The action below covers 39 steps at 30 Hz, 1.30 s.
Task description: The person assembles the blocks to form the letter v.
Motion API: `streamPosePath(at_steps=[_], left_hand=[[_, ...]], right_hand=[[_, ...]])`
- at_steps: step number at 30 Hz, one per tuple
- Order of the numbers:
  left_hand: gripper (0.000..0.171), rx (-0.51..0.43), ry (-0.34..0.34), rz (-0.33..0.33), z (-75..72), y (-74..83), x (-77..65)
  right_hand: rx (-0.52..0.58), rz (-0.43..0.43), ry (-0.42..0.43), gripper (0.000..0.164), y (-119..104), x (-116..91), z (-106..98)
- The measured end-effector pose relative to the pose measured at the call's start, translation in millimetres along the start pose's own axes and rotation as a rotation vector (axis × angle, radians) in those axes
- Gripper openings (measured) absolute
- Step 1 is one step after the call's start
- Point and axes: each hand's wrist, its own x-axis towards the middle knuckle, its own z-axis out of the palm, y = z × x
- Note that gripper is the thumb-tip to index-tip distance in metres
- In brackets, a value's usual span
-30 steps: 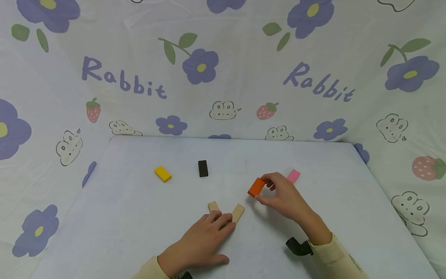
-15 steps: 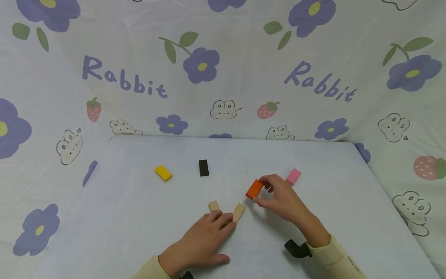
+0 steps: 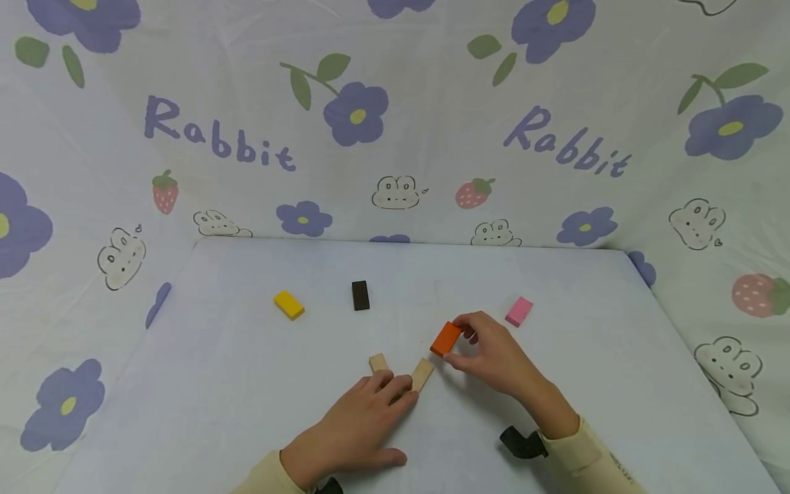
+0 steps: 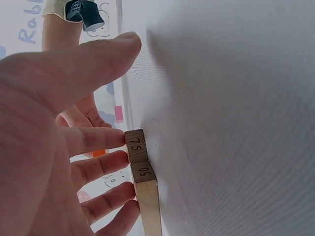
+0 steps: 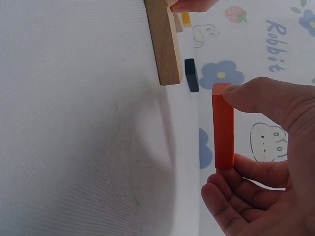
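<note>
This looks like a makeshift recording corner set up in a home rather than a workshop or lab. A white worktop (image 3: 247, 384) is walled in on three sides by a hung bedsheet (image 3: 395, 123) printed with purple flowers, strawberries, cartoon rabbits and the word "Rabbit". Small coloured toy blocks, among them a yellow block (image 3: 289, 304) and a pink block (image 3: 519, 311), lie scattered on it.

"Rabbit" on backdrop cloth (image 3: 395, 103); "75", "50" on wooden blocks (image 4: 136, 147)
</note>
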Motion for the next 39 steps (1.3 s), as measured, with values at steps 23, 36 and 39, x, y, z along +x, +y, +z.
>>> streamPosePath(at_steps=[23, 36, 39], left_hand=[[0.083, 0.021, -0.011, -0.012, -2.7, -0.9, 0.3], [0.085, -0.022, -0.043, -0.001, -1.8, -0.3, -2.5], [0.087, -0.007, -0.019, 0.002, -1.5, -0.4, -2.0]], right_hand=[[-0.002, -0.032, -0.021, 0.056, -4.3, 5.8, 6.6], [-0.015, -0.012, -0.052, 0.053, -0.7, 4.8, 17.9], [-0.03, -0.025, -0.045, 0.053, 1.0, 6.1, 19.6]])
